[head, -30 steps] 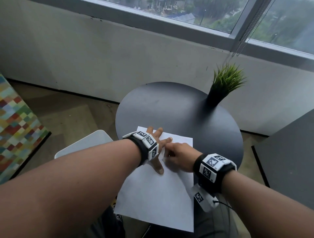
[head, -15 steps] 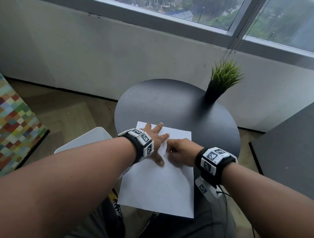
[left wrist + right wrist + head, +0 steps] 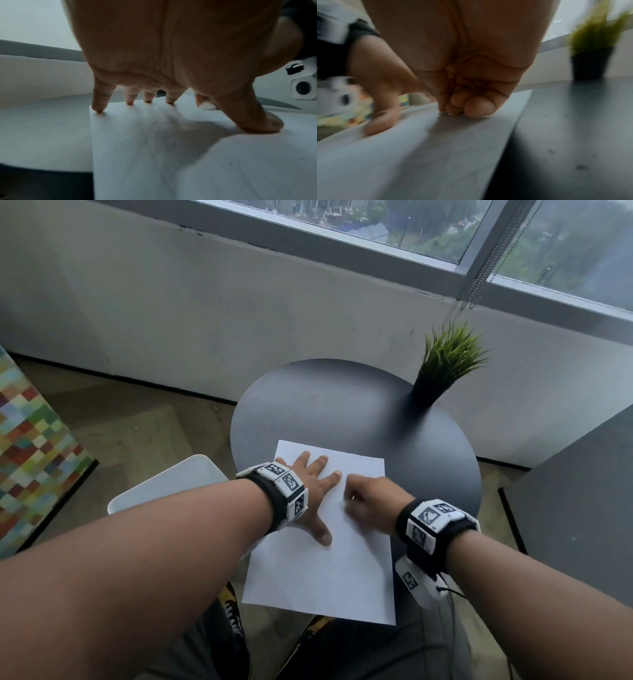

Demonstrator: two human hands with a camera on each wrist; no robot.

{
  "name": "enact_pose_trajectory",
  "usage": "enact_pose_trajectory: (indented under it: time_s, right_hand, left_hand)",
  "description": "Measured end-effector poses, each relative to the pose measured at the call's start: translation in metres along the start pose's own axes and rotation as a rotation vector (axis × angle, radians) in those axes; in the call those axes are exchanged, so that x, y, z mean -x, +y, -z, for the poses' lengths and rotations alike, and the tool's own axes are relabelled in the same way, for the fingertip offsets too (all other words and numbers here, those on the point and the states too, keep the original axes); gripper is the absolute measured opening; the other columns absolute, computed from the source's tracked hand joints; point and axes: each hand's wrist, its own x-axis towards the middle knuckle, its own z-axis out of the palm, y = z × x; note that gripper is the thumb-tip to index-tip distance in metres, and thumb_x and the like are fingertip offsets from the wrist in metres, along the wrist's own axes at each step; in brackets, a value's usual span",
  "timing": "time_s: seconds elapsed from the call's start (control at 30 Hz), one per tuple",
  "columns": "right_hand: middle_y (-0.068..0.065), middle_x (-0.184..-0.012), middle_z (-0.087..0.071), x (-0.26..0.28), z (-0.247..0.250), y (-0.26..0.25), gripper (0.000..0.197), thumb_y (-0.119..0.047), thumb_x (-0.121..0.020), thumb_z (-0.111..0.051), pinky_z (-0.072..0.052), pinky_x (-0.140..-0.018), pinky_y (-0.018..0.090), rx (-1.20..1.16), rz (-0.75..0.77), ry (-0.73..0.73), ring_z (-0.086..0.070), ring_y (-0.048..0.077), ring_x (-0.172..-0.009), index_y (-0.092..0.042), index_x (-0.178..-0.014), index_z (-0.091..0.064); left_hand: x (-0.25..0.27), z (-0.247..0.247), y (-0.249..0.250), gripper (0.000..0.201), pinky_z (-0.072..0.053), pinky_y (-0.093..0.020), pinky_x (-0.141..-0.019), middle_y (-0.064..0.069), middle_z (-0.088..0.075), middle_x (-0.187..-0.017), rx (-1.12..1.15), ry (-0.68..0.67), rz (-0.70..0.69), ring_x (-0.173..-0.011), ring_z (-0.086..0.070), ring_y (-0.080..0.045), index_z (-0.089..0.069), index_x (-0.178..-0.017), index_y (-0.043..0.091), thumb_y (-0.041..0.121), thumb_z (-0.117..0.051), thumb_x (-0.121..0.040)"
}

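A white sheet of paper [image 3: 322, 573] lies on the near side of a round black table [image 3: 342, 409], its near edge hanging past the rim. My left hand [image 3: 313, 489] lies spread on the sheet's far left part, straight fingertips [image 3: 99, 108] and thumb pressing it down. My right hand [image 3: 368, 499] sits on the paper just right of the left, its fingers curled into a fist with the knuckles [image 3: 477, 108] against the sheet [image 3: 419, 155]. Nothing shows inside the fist.
A small green plant in a black pot [image 3: 435, 381] stands at the table's far right. A white seat [image 3: 164, 484] is to the left below the table, a dark surface [image 3: 575, 494] to the right. A wall and window lie behind.
The camera view has shifted slightly. My right fist has slid a little to the right along the paper, away from the left fingertips. The left hand keeps pressing the sheet.
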Motion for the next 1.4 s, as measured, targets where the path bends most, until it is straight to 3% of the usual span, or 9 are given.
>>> enact_pose_trajectory:
  time_s: [0.1,0.23,0.4,0.6,0.8,1.03,1.2,1.33,1.4]
  right_hand:
    - [0.005,-0.091,-0.063,-0.002,-0.005,0.006,0.009,-0.032,-0.091,-0.052,-0.050,-0.070,0.033,-0.015,-0.076,0.117,-0.059,0.030,-0.082,-0.024,-0.095,-0.051]
    - [0.006,-0.088,-0.067,0.018,-0.015,-0.015,0.009,-0.025,-0.085,-0.052,-0.053,-0.071,0.036,-0.022,0.136,-0.134,-0.061,0.028,-0.080,-0.023,-0.093,-0.055]
    - [0.007,-0.096,-0.066,-0.006,0.001,0.021,0.012,-0.034,-0.090,-0.054,-0.050,-0.074,0.033,-0.034,-0.168,0.130,-0.060,0.029,-0.086,-0.023,-0.095,-0.052]
    - [0.005,-0.083,-0.064,0.019,-0.019,-0.010,0.006,-0.028,-0.085,-0.050,-0.053,-0.067,0.034,-0.006,0.106,-0.090,-0.059,0.028,-0.075,-0.025,-0.090,-0.050]
    - [0.004,-0.096,-0.065,0.000,0.005,0.033,0.015,-0.034,-0.090,-0.057,-0.050,-0.078,0.033,-0.090,-0.214,0.120,-0.060,0.025,-0.088,-0.021,-0.097,-0.055]
    - [-0.008,-0.078,-0.061,0.028,-0.016,-0.002,0.008,-0.025,-0.088,-0.055,-0.047,-0.068,0.026,-0.019,0.125,-0.083,-0.058,0.019,-0.075,-0.026,-0.095,-0.057]
    - [0.005,-0.095,-0.066,0.007,-0.002,0.033,0.012,-0.034,-0.090,-0.054,-0.053,-0.077,0.036,-0.053,-0.204,0.147,-0.061,0.028,-0.084,-0.023,-0.095,-0.052]
    - [0.006,-0.091,-0.067,0.027,-0.026,-0.003,0.012,-0.029,-0.088,-0.049,-0.053,-0.070,0.035,-0.032,0.087,-0.019,-0.062,0.029,-0.080,-0.030,-0.100,-0.051]
    - [0.006,-0.091,-0.067,0.029,-0.022,-0.002,0.015,-0.028,-0.088,-0.050,-0.053,-0.070,0.034,0.004,0.112,-0.049,-0.062,0.029,-0.080,-0.032,-0.103,-0.051]
  left_hand:
    - [0.000,0.006,0.002,0.133,-0.017,-0.067,-0.119,-0.003,0.014,-0.170,-0.023,-0.024,0.012,-0.155,0.011,-0.037,0.006,-0.161,0.037,0.082,-0.072,-0.064]
    - [-0.003,0.008,0.003,0.127,-0.018,-0.070,-0.115,-0.008,0.016,-0.170,-0.014,-0.060,0.000,-0.153,0.013,-0.044,0.006,-0.159,0.048,0.078,-0.075,-0.065]
    - [-0.003,0.011,0.004,0.120,-0.022,-0.070,-0.113,-0.007,0.017,-0.169,-0.019,-0.067,0.010,-0.153,0.014,-0.043,0.007,-0.156,0.055,0.077,-0.073,-0.069]
    - [-0.006,0.015,0.005,0.124,-0.018,-0.072,-0.114,-0.008,0.020,-0.169,-0.029,-0.100,0.019,-0.153,0.014,-0.044,0.007,-0.156,0.054,0.076,-0.076,-0.067]
    - [-0.003,0.013,0.013,0.116,-0.035,-0.060,-0.112,-0.008,0.001,-0.169,-0.044,-0.043,-0.023,-0.152,-0.006,-0.038,-0.004,-0.159,0.049,0.071,-0.076,-0.070]
    - [-0.002,0.007,0.010,0.126,-0.021,-0.064,-0.117,-0.007,0.016,-0.170,-0.048,-0.052,-0.020,-0.154,0.010,-0.041,0.007,-0.158,0.047,0.080,-0.073,-0.066]
    - [-0.005,0.006,0.011,0.127,-0.021,-0.067,-0.117,-0.006,0.018,-0.169,-0.035,-0.049,0.003,-0.154,0.011,-0.040,0.009,-0.157,0.050,0.081,-0.072,-0.065]
    - [-0.009,0.008,0.012,0.125,-0.018,-0.071,-0.116,-0.010,0.020,-0.168,-0.020,-0.073,0.005,-0.153,0.014,-0.045,0.006,-0.154,0.057,0.078,-0.076,-0.063]
    - [-0.010,0.009,0.014,0.123,-0.019,-0.073,-0.116,-0.012,0.020,-0.168,-0.018,-0.089,0.004,-0.152,0.014,-0.048,0.005,-0.152,0.062,0.077,-0.078,-0.062]
